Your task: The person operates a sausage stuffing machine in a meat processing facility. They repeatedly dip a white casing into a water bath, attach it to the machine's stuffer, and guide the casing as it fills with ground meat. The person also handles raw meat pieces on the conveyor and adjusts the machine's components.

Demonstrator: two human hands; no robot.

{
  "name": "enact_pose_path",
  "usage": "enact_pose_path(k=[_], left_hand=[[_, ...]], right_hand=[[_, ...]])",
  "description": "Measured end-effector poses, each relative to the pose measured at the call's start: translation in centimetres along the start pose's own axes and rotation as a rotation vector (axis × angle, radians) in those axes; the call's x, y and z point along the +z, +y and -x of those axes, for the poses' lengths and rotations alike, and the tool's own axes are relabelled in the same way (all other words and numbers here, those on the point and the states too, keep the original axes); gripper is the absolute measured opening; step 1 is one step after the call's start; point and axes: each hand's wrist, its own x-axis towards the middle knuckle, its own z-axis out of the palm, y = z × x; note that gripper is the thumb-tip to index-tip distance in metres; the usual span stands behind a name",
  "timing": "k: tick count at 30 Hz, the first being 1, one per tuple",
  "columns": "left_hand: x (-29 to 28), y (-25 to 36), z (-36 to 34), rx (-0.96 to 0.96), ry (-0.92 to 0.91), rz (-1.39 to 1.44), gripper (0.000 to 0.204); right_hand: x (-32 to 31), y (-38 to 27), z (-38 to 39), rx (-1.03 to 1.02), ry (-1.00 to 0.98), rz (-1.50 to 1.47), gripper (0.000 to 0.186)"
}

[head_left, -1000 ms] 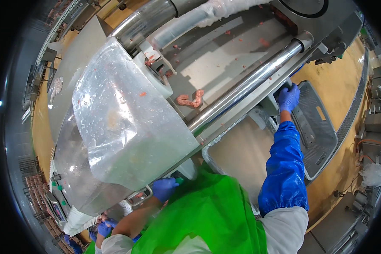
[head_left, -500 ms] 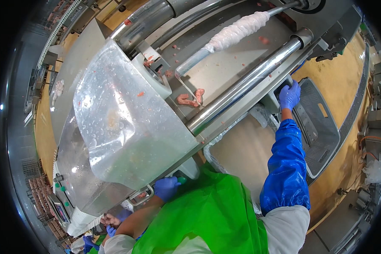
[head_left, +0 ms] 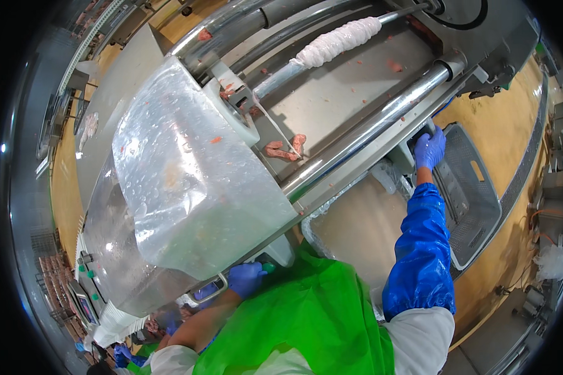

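My left hand, in a purple-blue glove, is curled at the machine's front edge against a grey housing with a green button. Far to the right, my gloved right hand is closed over a similar grey housing on the machine's front. Above, a metal tube carries bunched white sausage casing. A thin strand trails from its tip to a bent pink piece of meat on the steel bed. Most fingertips are hidden.
A clear plastic guard covers the machine's left part. A polished rail crosses in front of the bed. Below stand a plastic-lined tub and a grey perforated crate. Another person's gloved hand shows behind a metal handle.
The tube with its casing has shifted away from the front rail, and the strand stretches longer. The other person's hand has moved up behind the metal handle. Both my hands stay in place.
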Motion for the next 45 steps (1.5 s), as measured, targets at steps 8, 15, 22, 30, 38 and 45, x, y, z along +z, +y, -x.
enact_pose_path(k=[8, 15, 22, 30, 38, 45], left_hand=[[-0.3, -0.3, 0.4, -0.037, -0.013, 0.081, 0.032], [1.5, -2.3, 0.8, 0.103, 0.009, 0.203, 0.033], [-1.5, -0.9, 3.6, 0.145, 0.015, 0.520, 0.038], [-2.3, -2.4, 8.1, 0.131, 0.090, 0.527, 0.036], [-2.0, -0.5, 3.3, 0.175, -0.132, 1.347, 0.037], [-3.7, 4.3, -2.9, 0.182, -0.510, 2.270, 0.056]], right_hand=[[-1.8, -1.5, 0.6, 0.035, -0.063, 0.013, 0.042], [-2.6, -2.2, 2.2, -0.184, 0.057, -0.011, 0.049], [-3.2, -19.8, 19.5, -1.075, -0.556, 0.058, 0.065], [0.1, -21.2, 19.8, -1.315, -0.608, 0.197, 0.053], [-10.2, -19.3, 20.0, -1.004, -0.657, -0.163, 0.021], [-18.1, -19.5, 27.5, -0.803, -0.531, -0.902, 0.013]])
